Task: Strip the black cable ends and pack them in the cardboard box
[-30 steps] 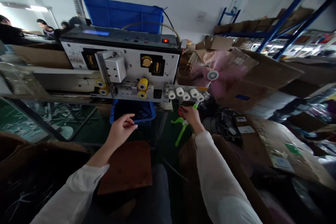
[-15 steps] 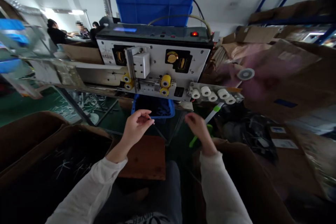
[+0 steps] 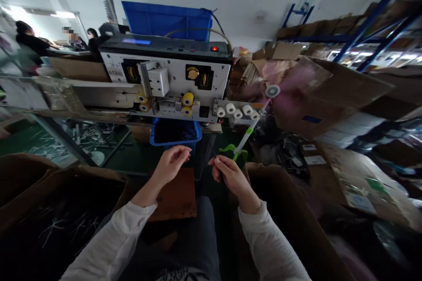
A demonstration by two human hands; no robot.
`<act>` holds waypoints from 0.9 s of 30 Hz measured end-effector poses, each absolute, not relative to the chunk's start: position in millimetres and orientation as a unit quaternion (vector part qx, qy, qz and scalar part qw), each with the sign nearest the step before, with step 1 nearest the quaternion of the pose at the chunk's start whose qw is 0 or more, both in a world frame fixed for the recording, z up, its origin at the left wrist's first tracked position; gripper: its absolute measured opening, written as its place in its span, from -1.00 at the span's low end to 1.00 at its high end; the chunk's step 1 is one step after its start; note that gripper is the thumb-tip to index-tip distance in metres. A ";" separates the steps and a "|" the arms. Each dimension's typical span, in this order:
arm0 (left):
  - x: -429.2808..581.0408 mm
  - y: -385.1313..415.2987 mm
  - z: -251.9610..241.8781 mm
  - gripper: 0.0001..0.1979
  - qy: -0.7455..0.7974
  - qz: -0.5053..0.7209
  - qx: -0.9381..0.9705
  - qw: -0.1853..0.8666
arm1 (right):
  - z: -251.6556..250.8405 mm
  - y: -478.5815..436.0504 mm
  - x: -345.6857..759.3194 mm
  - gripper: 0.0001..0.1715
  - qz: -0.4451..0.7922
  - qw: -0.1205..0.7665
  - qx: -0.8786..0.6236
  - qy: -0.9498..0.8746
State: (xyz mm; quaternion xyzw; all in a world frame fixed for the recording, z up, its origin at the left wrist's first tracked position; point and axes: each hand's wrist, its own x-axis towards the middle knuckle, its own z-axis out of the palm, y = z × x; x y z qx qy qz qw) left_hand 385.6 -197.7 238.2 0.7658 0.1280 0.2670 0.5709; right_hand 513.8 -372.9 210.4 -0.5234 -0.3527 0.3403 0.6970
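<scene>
The left grip (image 3: 170,167) is hovering with its fingers curled and the thumb and forefinger nearly together, and the right grip (image 3: 231,180) is closing into a pinch, thumb against fingertips. Neither shows anything clearly between the fingers, so I cannot tell whether either is clamped on something fine. Just beyond the right grip, a green plastic piece (image 3: 234,153) with a long pale stem is slanting up towards the far right; whether it is touching the hand cannot be told. A light, close pinch, with both wrists kept low and steady, seems the sound way of working here, leaving the fingers clear of the machinery.

Farther off, a blue plastic crate (image 3: 174,140) holding dark contents is sitting under a white-faced wire-processing machine (image 3: 165,70), which is carrying yellow rollers (image 3: 187,99) and a row of white rollers (image 3: 235,110). A brown board (image 3: 171,195) is lying just beyond the person's lap. To the near left, a cardboard box (image 3: 95,174) is holding pale strands, and another cardboard box (image 3: 263,171) is standing to the near right.
</scene>
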 end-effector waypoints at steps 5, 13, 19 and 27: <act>388.4 -219.7 238.0 -0.66 0.084 0.157 0.816 0.550 | 221.2 -389.1 516.7 -0.62 0.257 0.680 -0.586 -0.359; 414.6 -219.6 225.1 -0.64 0.078 0.071 0.841 0.530 | 284.1 -470.1 637.0 -0.66 -0.094 0.528 -0.781 -0.321; 454.4 -219.7 207.3 -0.64 0.077 0.044 0.833 0.546 | 328.4 -497.6 741.4 -0.69 -0.183 0.353 -0.864 -0.309; 496.3 -217.6 193.5 -0.64 0.083 0.032 0.823 0.562 | 330.2 -484.2 779.2 -0.64 -0.067 0.349 -0.845 -0.398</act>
